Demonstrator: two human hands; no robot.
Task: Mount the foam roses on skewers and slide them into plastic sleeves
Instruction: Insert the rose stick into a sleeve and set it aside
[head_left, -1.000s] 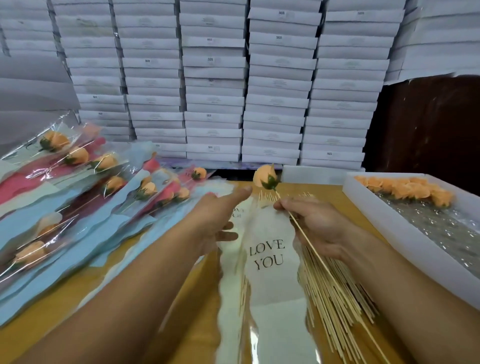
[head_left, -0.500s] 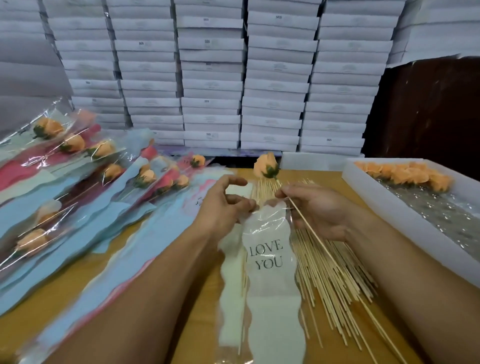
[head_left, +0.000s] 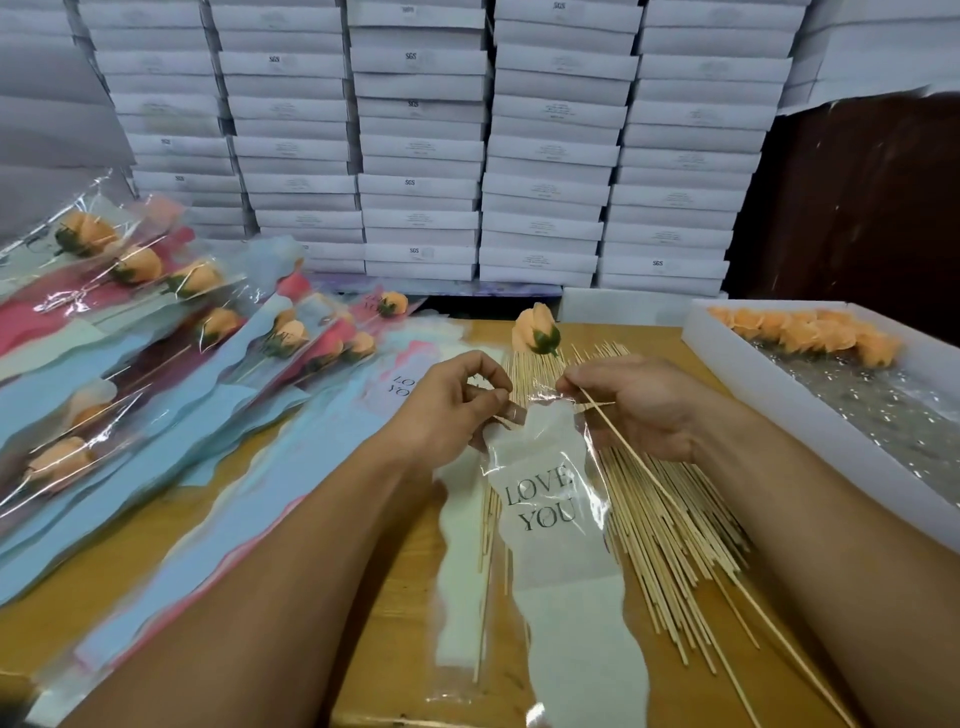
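Roses already sleeved lie piled at 9 o'clock, a good batch done. My left hand pinches the sleeve mouth at centre; my right hand pinches its other edge plus the skewered rose, not yet inserted. Loose roses wait in the box at 2 o'clock.

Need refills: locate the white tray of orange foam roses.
The white tray of orange foam roses sits on the table's far right, beyond the right hand.
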